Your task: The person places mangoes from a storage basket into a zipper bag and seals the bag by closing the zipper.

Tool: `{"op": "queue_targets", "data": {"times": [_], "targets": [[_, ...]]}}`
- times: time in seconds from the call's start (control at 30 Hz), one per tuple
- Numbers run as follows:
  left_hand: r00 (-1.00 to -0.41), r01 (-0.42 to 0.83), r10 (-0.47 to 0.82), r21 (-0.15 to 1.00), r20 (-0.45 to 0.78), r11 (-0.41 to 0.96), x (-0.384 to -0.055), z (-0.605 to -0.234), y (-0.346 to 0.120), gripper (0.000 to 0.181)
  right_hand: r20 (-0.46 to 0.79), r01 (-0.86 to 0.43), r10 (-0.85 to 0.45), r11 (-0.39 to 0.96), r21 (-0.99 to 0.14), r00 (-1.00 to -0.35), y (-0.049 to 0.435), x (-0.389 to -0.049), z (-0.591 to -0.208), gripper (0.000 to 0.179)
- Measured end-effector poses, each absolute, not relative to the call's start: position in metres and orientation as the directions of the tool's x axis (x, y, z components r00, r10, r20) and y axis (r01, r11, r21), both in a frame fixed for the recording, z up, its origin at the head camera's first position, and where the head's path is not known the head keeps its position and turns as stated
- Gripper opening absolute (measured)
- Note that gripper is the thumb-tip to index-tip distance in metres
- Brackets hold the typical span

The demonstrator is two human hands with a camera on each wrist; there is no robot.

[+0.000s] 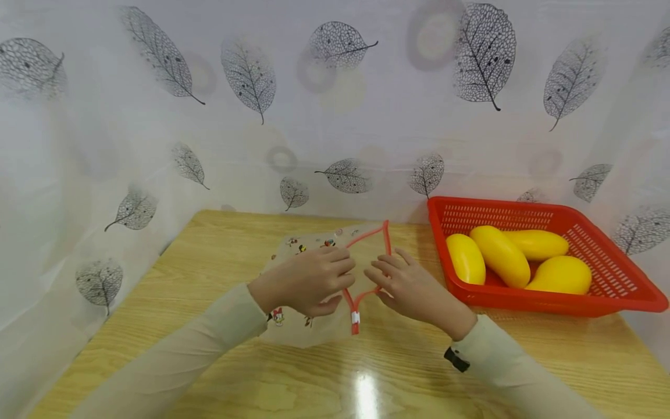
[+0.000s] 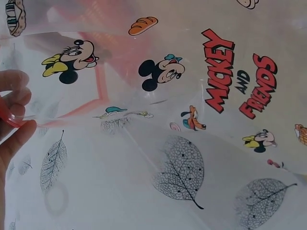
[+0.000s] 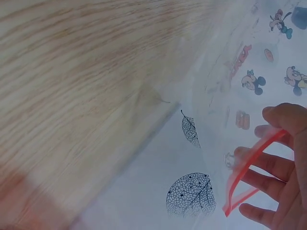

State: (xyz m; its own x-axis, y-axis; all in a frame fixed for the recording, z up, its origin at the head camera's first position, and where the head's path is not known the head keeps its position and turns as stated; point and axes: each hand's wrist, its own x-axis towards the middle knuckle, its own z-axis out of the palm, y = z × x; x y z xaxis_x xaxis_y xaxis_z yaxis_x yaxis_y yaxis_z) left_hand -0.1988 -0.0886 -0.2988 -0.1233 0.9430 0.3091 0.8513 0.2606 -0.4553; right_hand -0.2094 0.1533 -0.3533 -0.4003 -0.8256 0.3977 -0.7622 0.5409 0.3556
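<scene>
Bag (image 1: pixel 321 330), clear and dotted with cartoon prints, held up between two hands, over the wooden table (image 1: pixel 398 361) and left of the basket (image 1: pixel 549 304). Gapes wide at the mouth, with the red rim (image 1: pixel 366 235) bent into a lopsided diamond and facing the basket side. On to the left hand (image 1: pixel 311 279): pinching that rim between thumb and curled fingers, as seen close up from the left wrist. Across to the right hand (image 1: pixel 410 291), at the opposite edge of the mouth: touching the rim with fingers spread and mostly straight, not curled round it. At the near corner of the rim, a white slider (image 1: pixel 356 318). Reads MICKEY AND FRIENDS in red letters along the side, among mouse faces and a bread roll. Over at the right of the table, red and slotted, that basket, with four yellow fruits (image 1: pixel 499 256) lying inside. Pale sleeves (image 1: pixel 204 337) down to both wrists, and a black strap (image 1: pixel 456 359) by the right one. Behind it all, a whitish cloth (image 1: pixel 251 145) printed with dark, lacy leaves.
</scene>
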Motion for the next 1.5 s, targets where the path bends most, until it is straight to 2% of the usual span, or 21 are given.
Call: {"op": "queue_targets", "data": {"times": [0.27,0.6,0.93,1.0,1.13,1.33,1.5], "targets": [[-0.097,0.855,0.947,-0.461,0.306,0.237,-0.201,-0.299,-0.089,0.015,0.358,-0.766,-0.830,0.543,0.345,-0.427,0.165,-0.208,-0.341,0.054],[-0.095,0.842,0.954,-0.488,0.285,0.230,-0.201,-0.298,-0.089,0.015,0.338,-0.776,-0.822,0.556,0.299,-0.459,0.186,-0.205,-0.311,0.063],[-0.078,0.842,0.955,-0.493,0.288,0.217,-0.200,-0.299,-0.088,0.016,0.282,-0.744,-0.794,0.605,0.283,-0.538,0.208,-0.214,-0.273,0.066],[-0.082,0.841,0.957,-0.495,0.279,0.217,-0.200,-0.299,-0.087,0.016,0.268,-0.734,-0.783,0.621,0.275,-0.562,0.214,-0.218,-0.264,0.065],[-0.094,0.836,0.960,-0.503,0.264,0.220,-0.199,-0.299,-0.087,0.017,0.219,-0.690,-0.729,0.684,0.234,-0.649,0.227,-0.227,-0.247,0.064],[-0.102,0.828,0.959,-0.512,0.266,0.230,-0.197,-0.301,-0.088,0.018,0.145,-0.579,-0.584,0.812,0.078,-0.799,0.250,-0.246,-0.235,0.067],[-0.093,0.832,0.953,-0.504,0.287,0.233,-0.197,-0.303,-0.088,0.017,0.099,-0.501,-0.497,0.865,-0.021,-0.862,0.274,-0.267,-0.234,0.065]]}}
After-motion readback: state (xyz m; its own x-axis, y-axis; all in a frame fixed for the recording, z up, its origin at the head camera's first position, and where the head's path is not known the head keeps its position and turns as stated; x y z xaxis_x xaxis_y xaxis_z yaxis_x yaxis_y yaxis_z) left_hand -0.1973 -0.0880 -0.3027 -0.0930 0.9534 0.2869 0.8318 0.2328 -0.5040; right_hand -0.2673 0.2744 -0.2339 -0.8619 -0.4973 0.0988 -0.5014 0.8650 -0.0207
